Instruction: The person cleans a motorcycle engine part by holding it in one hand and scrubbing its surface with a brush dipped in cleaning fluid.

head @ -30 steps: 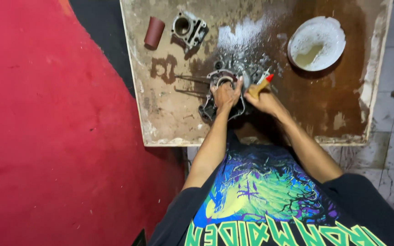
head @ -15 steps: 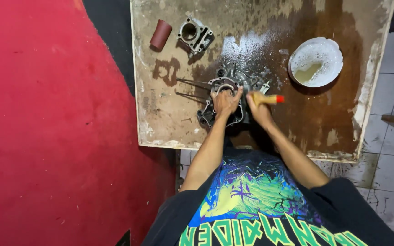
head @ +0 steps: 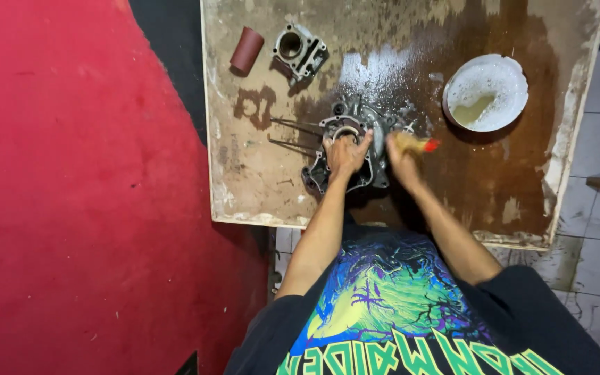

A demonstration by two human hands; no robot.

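**Both hands on the engine case, brush coming in from 3 o'clock**

Left hand (head: 346, 154) sat clamped over the near edge of the grey engine case (head: 355, 142), fingers curled on it. Right hand (head: 403, 161) was just beside the case at its 3 o'clock, wrapped around a brush (head: 417, 144) whose long axis ran 9-to-3, red end outward. Further out on the wet board (head: 244, 187): foamy bowl (head: 486, 92) at 2 o'clock, small cylinder block (head: 300, 50) at 11.

My left hand (head: 346, 154) grips the engine casing (head: 355, 142) on the wet bench (head: 258, 180); my right hand (head: 403, 161) holds a brush (head: 414, 144) against it.
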